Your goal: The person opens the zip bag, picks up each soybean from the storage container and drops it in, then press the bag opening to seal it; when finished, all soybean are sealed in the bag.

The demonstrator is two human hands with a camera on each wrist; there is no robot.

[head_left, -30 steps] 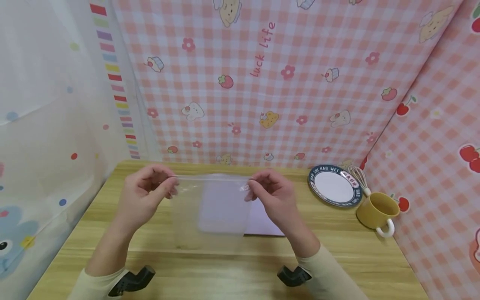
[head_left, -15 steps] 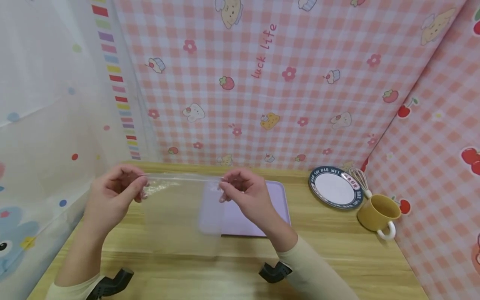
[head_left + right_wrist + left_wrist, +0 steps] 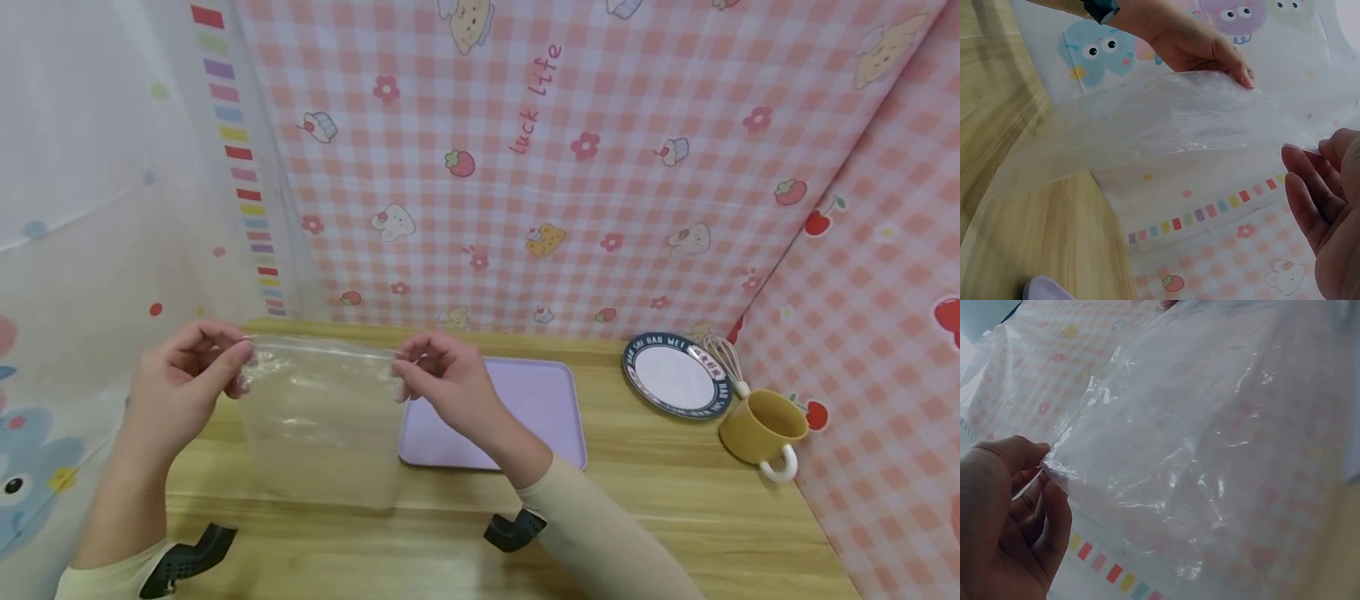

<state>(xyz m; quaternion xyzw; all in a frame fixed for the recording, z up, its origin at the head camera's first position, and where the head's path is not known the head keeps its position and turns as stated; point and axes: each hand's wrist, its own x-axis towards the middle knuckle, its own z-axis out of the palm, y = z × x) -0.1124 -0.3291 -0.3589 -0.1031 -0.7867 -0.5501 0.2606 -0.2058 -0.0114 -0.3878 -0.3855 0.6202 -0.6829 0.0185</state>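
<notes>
A clear plastic bag (image 3: 322, 425) hangs stretched between both hands at the left of the table in the head view. My left hand (image 3: 180, 383) pinches its upper left corner between thumb and fingers. At the upper right corner my right hand (image 3: 450, 383) pinches the same top edge. In the left wrist view the bag (image 3: 1179, 437) spreads out from the left fingertips, wrinkled and shiny. The right wrist view shows the bag (image 3: 1166, 119) from the side, drooping toward the table. Nothing shows inside it. The right hand and forearm overlap a lilac tray (image 3: 532, 408).
On the wooden table (image 3: 645, 492) at the right stand a dark-rimmed plate (image 3: 671, 375), a whisk (image 3: 726, 358) and a yellow mug (image 3: 761, 425) with a white handle. A pink checked cloth (image 3: 480, 208) rises behind the table, and a pale curtain (image 3: 90, 250) hangs at the left.
Both hands have moved left together with the plastic bag, off the lilac tray, which now shows mostly uncovered. The bag's top edge has gone from taut to slightly slack.
</notes>
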